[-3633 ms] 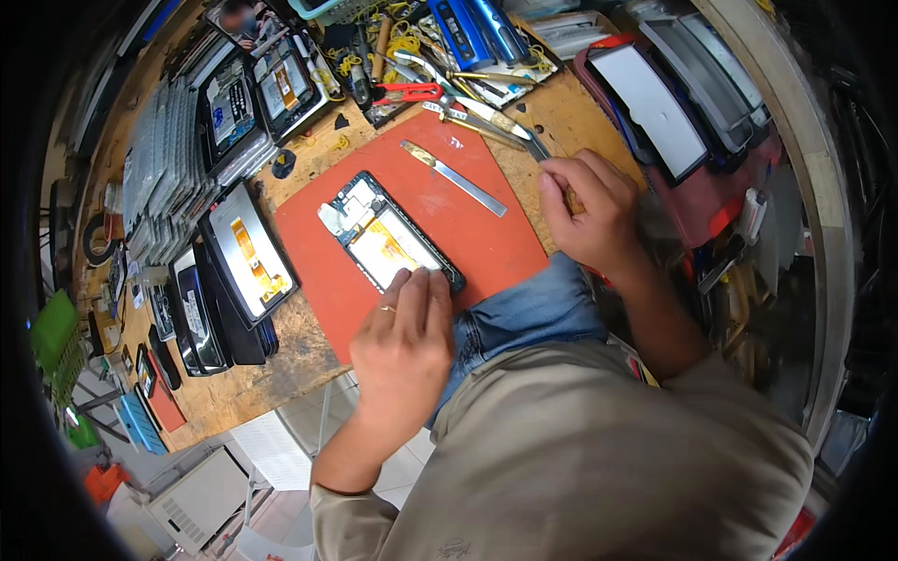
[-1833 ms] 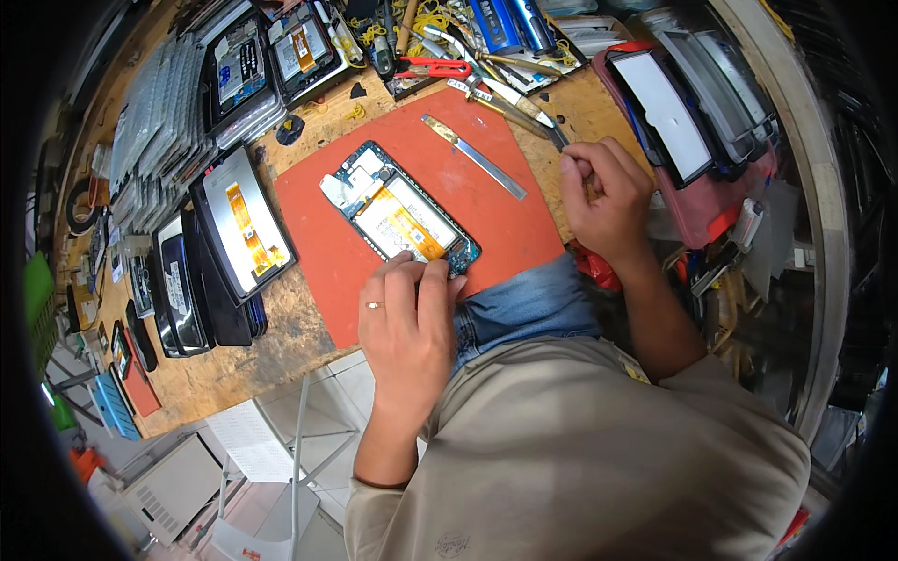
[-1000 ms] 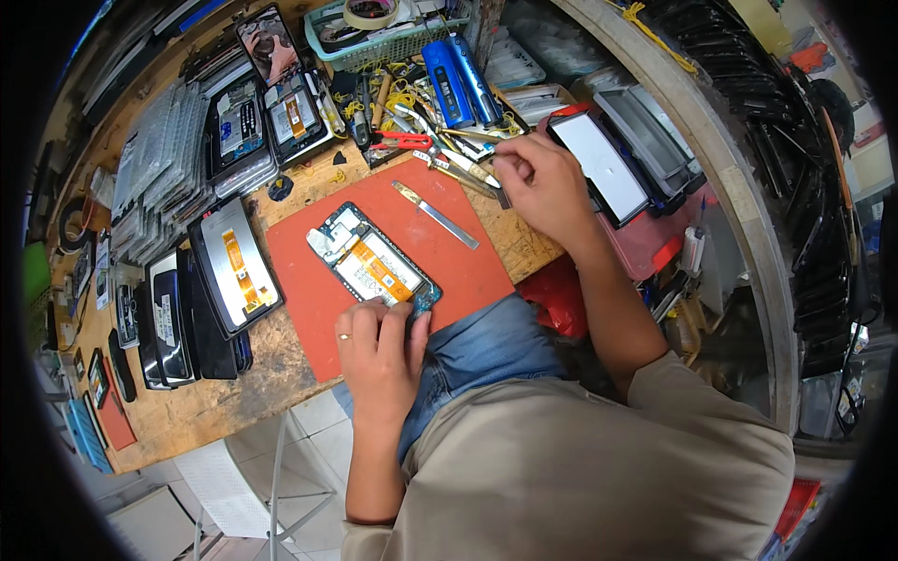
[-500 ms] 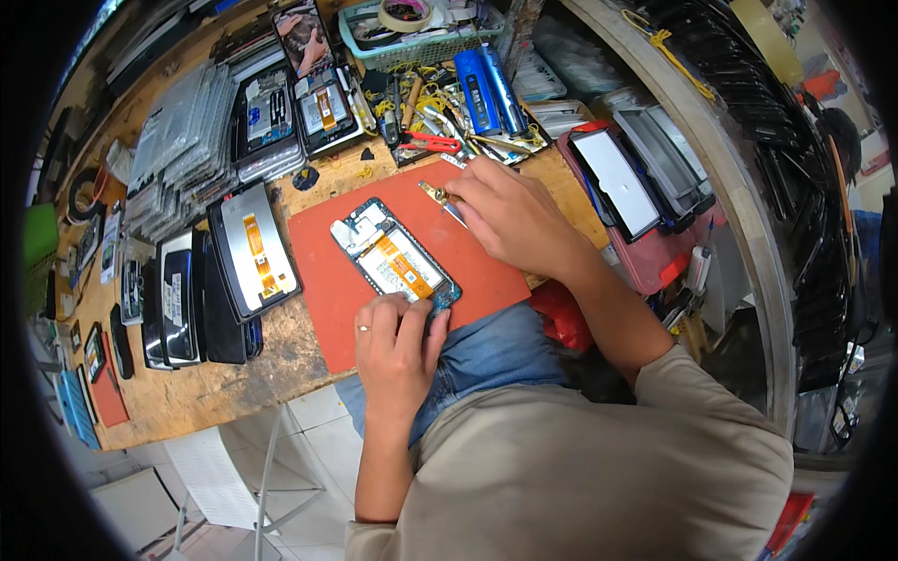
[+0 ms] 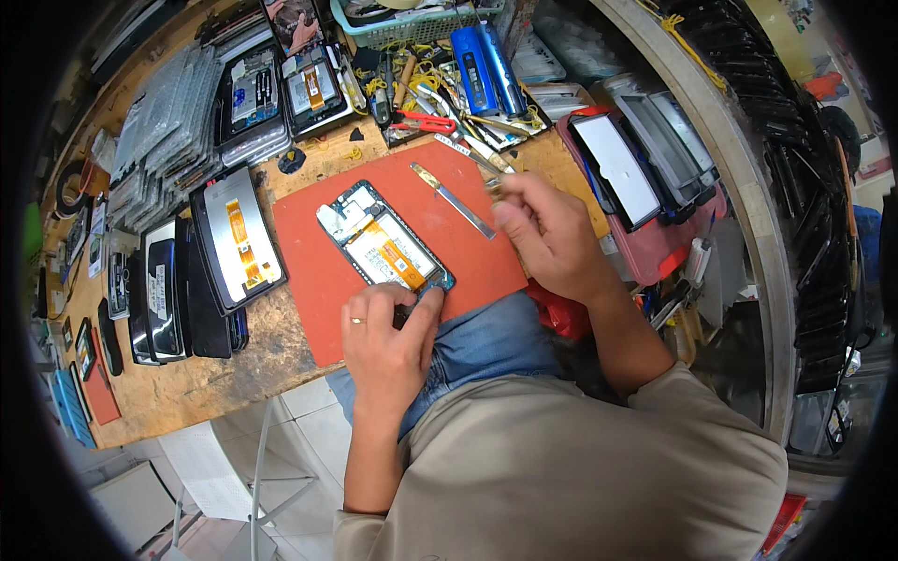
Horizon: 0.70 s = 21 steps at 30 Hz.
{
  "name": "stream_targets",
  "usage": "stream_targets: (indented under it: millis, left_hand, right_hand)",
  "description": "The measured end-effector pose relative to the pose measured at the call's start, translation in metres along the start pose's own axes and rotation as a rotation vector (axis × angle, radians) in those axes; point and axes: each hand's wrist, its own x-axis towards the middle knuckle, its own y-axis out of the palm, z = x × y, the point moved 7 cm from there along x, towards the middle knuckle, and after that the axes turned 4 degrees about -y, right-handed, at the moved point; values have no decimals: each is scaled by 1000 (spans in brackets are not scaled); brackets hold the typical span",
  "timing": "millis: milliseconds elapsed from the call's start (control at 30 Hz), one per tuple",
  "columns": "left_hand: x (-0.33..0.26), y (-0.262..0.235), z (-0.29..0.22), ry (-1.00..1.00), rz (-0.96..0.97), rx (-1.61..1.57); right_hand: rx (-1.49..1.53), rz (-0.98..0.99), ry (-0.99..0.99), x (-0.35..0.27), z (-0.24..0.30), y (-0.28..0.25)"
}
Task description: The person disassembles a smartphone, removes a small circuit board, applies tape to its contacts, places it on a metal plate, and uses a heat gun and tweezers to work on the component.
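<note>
- Gripping opened phone [image 5: 383, 245] by near end, with bent fingers of left hand [image 5: 385, 344], likely for steadiness.
- Pinching small brassy tool [image 5: 494, 188] in closed fingers of right hand [image 5: 554, 234].

Wooden table [image 5: 234, 385] crowded along its edges: stack of clear plastic packs [image 5: 164, 140] toward left edge, teal basket [image 5: 398, 35] at far edge, two blue devices [image 5: 475, 73] below it amid yellow cord [image 5: 432, 77]. Blue slim box [image 5: 70, 409] at near left corner, dark handsets [image 5: 161, 288] by near edge, white panel [image 5: 615, 168] at right edge.
</note>
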Motion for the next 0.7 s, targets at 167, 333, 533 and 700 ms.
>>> stream_targets:
  millis: [167,333,533,700]
  left_hand:
    - [-1,-1,0,2,5,14]
    - [2,0,-2,13,-16,34]
    - [3,2,-1,-28,1,43]
    - [6,1,-1,-33,27,47]
  right_hand:
    - [-281,104,-214,-2,7,20]
    - [-488,137,-145,-2,-6,22]
    - [-462,36,-151,-1,-16,15]
    - [-371,-72,-149,-4,-18,15]
